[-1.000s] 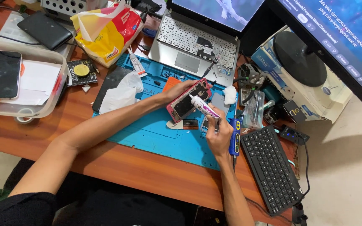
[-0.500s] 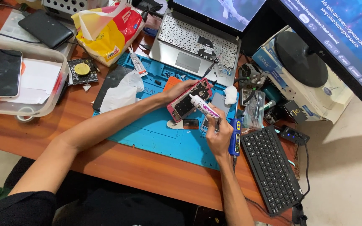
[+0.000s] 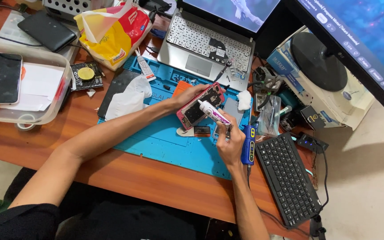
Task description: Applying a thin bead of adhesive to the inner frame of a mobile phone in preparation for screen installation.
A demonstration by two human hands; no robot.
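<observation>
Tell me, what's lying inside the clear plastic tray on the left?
In the clear plastic tray lie a black phone and white papers. Something orange shows beneath; the rest is covered.

Electronics repair workbench, blue repair mat [image 3: 156, 142], opened phone [image 3: 198, 106], laptop [image 3: 210, 44]

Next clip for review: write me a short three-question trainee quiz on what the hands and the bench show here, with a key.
1. True or false: the left hand holds the opened pink phone over the blue work mat.
2. What does the right hand grip?
A. a screwdriver
B. a small white and purple tube
C. tweezers
3. Fill in: the black keyboard lies to the ______ of the mat, as the person sees it.

Key:
1. True.
2. B, with its white cap end over the phone.
3. Right.
</observation>
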